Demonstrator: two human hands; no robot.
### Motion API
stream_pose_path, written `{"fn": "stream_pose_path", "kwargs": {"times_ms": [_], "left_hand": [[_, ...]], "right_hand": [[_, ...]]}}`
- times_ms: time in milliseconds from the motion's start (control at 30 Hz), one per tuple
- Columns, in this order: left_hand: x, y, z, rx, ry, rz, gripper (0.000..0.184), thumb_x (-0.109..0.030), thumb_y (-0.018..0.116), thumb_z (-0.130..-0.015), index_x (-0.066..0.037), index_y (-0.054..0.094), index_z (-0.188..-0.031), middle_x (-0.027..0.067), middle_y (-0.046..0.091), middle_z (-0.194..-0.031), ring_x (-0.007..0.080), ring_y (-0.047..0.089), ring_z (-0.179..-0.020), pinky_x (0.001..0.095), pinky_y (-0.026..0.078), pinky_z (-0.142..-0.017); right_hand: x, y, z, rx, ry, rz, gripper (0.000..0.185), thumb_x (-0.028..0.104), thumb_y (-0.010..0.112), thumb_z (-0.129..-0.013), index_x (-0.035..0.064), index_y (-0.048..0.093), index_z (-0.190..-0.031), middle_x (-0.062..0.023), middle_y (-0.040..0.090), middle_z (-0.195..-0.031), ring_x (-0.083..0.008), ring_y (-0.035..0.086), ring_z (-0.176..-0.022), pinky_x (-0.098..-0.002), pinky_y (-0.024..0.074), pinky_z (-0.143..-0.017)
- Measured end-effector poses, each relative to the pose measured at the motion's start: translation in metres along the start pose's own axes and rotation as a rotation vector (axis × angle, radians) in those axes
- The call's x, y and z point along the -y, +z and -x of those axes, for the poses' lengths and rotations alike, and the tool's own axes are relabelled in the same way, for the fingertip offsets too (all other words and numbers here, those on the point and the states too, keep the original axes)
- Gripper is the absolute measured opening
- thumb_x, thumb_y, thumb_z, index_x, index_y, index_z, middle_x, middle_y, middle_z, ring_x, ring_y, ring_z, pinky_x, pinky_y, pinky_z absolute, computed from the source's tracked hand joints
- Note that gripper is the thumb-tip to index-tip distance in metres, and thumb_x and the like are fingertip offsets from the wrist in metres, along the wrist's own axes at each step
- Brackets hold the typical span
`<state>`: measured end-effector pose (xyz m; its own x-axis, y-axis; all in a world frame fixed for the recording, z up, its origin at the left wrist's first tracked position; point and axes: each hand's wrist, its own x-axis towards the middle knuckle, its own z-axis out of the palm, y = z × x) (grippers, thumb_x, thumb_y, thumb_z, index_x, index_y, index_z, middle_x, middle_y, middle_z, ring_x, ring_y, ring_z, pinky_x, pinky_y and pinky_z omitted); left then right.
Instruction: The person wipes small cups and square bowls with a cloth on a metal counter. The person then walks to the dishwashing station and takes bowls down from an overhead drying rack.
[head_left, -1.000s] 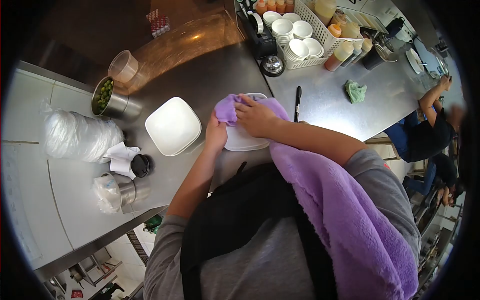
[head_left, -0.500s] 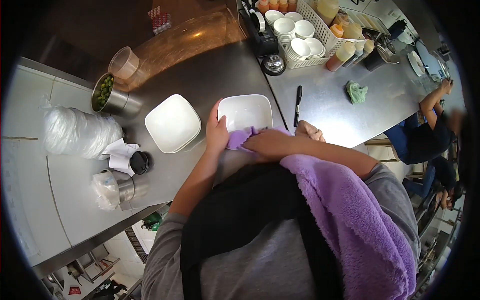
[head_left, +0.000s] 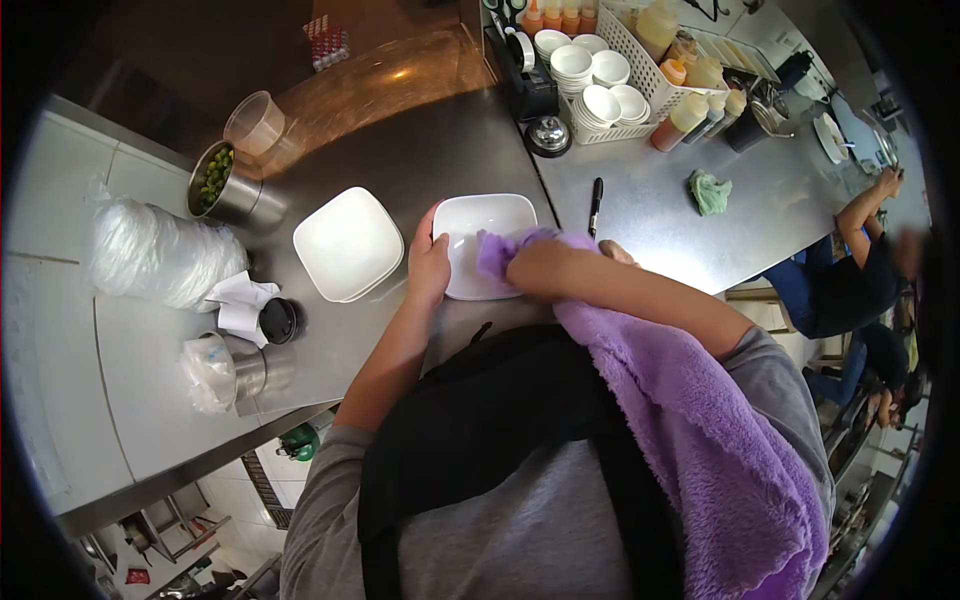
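A white square bowl (head_left: pixel 462 222) is being steadied close to the near edge of the steel counter (head_left: pixel 440 135), just left of the seam running across the top. Its left side is being gripped by the left hand (head_left: pixel 430 268), with the thumb being held over the rim. A bunched part of the purple cloth (head_left: pixel 494 256) is being pressed into the bowl by the right hand (head_left: pixel 535 270), which is being kept closed around it; its fingertips are being hidden by the cloth and the wrist.

Half a second earlier, the cloth was being held at the bowl's near rim; now it is being worked over the right part of the interior, so the inner surface rather than the rim is apparently being rubbed. The left hand's grip is being maintained.

To the left, nested white bowls (head_left: pixel 345 245) are being left apart from the hands. Beyond the seam, a black marker (head_left: pixel 596 205) and a crumpled green cloth (head_left: pixel 710 193) are being left untouched.
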<state>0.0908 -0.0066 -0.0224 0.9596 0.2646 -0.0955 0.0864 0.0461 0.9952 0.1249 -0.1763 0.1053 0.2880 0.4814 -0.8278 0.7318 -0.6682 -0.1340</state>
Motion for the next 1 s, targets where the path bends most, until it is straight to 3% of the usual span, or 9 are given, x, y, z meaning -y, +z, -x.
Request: {"fn": "stream_pose_path", "kwargs": {"times_ms": [33, 133, 233, 300, 433, 500, 633, 700, 1000], "left_hand": [[0.0, -0.001, 0.0, -0.002, -0.015, -0.034, 0.047, 0.003, 0.041, -0.087, -0.007, 0.047, -0.132, 0.0131, 0.056, -0.123, 0.022, 0.054, -0.113, 0.0303, 0.039, -0.098], [-0.005, -0.003, 0.0, 0.007, -0.021, -0.089, 0.047, 0.003, 0.042, -0.086, -0.007, 0.048, -0.131, 0.0138, 0.056, -0.125, 0.0238, 0.052, -0.116, 0.0307, 0.038, -0.099], [-0.006, -0.003, -0.003, 0.003, -0.006, -0.154, 0.048, 0.003, 0.044, -0.085, -0.007, 0.046, -0.132, 0.0148, 0.053, -0.129, 0.0258, 0.051, -0.118, 0.0318, 0.037, -0.1], [0.002, -0.005, -0.003, -0.01, -0.002, -0.191, 0.05, 0.003, 0.045, -0.085, -0.007, 0.045, -0.133, 0.0153, 0.051, -0.131, 0.0267, 0.05, -0.119, 0.0328, 0.037, -0.101], [-0.012, -0.001, 0.005, -0.057, 0.366, -0.42, 0.052, -0.002, 0.052, -0.085, -0.004, 0.04, -0.136, 0.0146, 0.046, -0.136, 0.0261, 0.049, -0.12, 0.0357, 0.036, -0.103], [-0.034, 0.002, 0.021, -0.067, 0.667, -0.867, 0.053, -0.011, 0.061, -0.083, -0.004, 0.043, -0.133, 0.0168, 0.045, -0.135, 0.0323, 0.046, -0.124, 0.0416, 0.035, -0.105], [-0.039, 0.015, 0.053, 0.509, 0.805, -1.019, 0.041, -0.03, 0.062, -0.083, -0.007, 0.059, -0.116, 0.0125, 0.056, -0.123, 0.0301, 0.052, -0.114, 0.0436, 0.042, -0.097], [-0.032, 0.014, 0.053, 0.739, 0.47, -0.998, 0.036, -0.033, 0.059, -0.085, -0.008, 0.061, -0.111, 0.0099, 0.06, -0.116, 0.0273, 0.058, -0.106, 0.0403, 0.049, -0.086], [-0.032, 0.001, 0.063, 0.685, 0.709, -1.096, 0.03, -0.031, 0.061, -0.085, -0.016, 0.064, -0.11, 0.0041, 0.067, -0.104, 0.023, 0.065, -0.089, 0.0358, 0.053, -0.073]], "right_hand": [[-0.012, 0.009, -0.006, 0.004, 0.002, 0.012, 0.041, 0.014, 0.045, -0.086, 0.0055, 0.052, -0.126, -0.0139, 0.045, -0.138, -0.0242, 0.039, -0.131, -0.0468, 0.0249, -0.11], [-0.04, 0.046, -0.061, -0.812, -0.014, 0.413, 0.044, 0.015, 0.042, -0.089, 0.005, 0.049, -0.13, -0.0143, 0.04, -0.141, -0.0258, 0.036, -0.133, -0.045, 0.0215, -0.112], [-0.017, 0.072, -0.066, -0.763, 0.042, 0.374, 0.043, 0.017, 0.041, -0.089, 0.0054, 0.05, -0.129, -0.0142, 0.049, -0.133, -0.0264, 0.048, -0.123, -0.0434, 0.0323, -0.106], [0.001, 0.055, -0.034, -0.401, -0.089, 0.097, 0.038, 0.011, 0.046, -0.085, 0.0012, 0.056, -0.121, -0.0158, 0.062, -0.116, -0.0289, 0.061, -0.103, -0.041, 0.045, -0.094], [-0.025, 0.028, 0.008, -0.395, -0.304, -0.129, 0.034, 0.002, 0.052, -0.075, -0.0065, 0.062, -0.106, -0.0129, 0.067, -0.092, -0.0297, 0.066, -0.082, -0.0376, 0.0525, -0.077], [-0.061, 0.032, 0.01, -0.377, -0.526, -0.967, 0.033, -0.004, 0.048, -0.073, -0.01, 0.061, -0.102, -0.0119, 0.067, -0.091, -0.0261, 0.065, -0.085, -0.034, 0.0523, -0.079], [-0.093, 0.041, 0.048, -0.579, -0.409, -1.927, 0.037, -0.007, 0.046, -0.072, -0.0093, 0.058, -0.107, -0.0167, 0.064, -0.101, -0.0263, 0.064, -0.091, -0.0343, 0.0519, -0.084], [-0.101, 0.035, 0.061, -0.674, -0.469, -2.165, 0.038, -0.007, 0.045, -0.071, -0.0087, 0.055, -0.108, -0.0176, 0.062, -0.1, -0.0287, 0.064, -0.089, -0.038, 0.0536, -0.082], [-0.116, 0.031, 0.026, -1.178, -0.383, -2.109, 0.027, -0.007, 0.045, -0.076, -0.0013, 0.059, -0.099, -0.0091, 0.063, -0.085, -0.0193, 0.061, -0.069, -0.0301, 0.0524, -0.062]]}}
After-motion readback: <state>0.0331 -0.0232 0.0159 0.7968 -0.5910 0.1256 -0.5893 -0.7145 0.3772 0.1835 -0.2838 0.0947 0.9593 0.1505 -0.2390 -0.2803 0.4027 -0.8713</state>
